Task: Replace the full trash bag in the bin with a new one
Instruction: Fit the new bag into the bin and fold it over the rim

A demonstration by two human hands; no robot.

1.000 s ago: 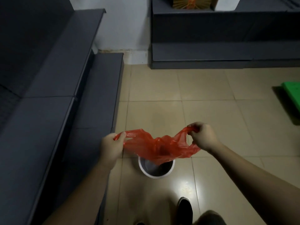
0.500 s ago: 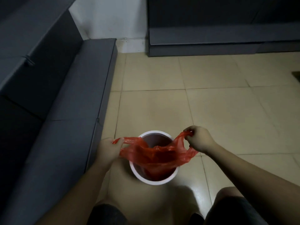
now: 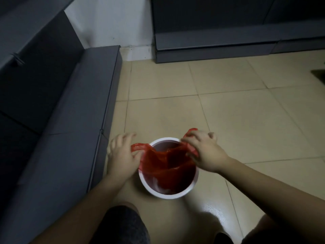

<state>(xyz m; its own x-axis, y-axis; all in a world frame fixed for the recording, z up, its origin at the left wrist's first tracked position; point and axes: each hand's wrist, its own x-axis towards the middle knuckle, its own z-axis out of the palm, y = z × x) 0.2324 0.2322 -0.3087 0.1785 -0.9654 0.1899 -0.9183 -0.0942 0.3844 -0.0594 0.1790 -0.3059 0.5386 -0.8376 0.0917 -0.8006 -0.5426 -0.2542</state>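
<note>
Both hands have dropped lower than half a second ago, and the thin red plastic bag (image 3: 163,161) now sags well down inside the round white plastic bin (image 3: 168,195) instead of draping across its mouth. That bin stands on the glossy beige floor tiles (image 3: 228,111) in the lower centre of the frame, between the person's bent knees. The left hand (image 3: 121,155) sits at the bin's left rim with its fingers spread; one bag handle runs under it, pinned by thumb and palm as far as the blur lets me judge. The right hand (image 3: 204,152) is at the upper right rim, its fingers pinching the other handle, a bunch of red film showing above the knuckles. Most of the bag's body hangs inside the bin; the far inner wall shows bare. A dark grey cushioned bench (image 3: 73,106) fills the left side of the frame, and a dark grey cabinet base (image 3: 219,48) runs along the upper right.
</note>
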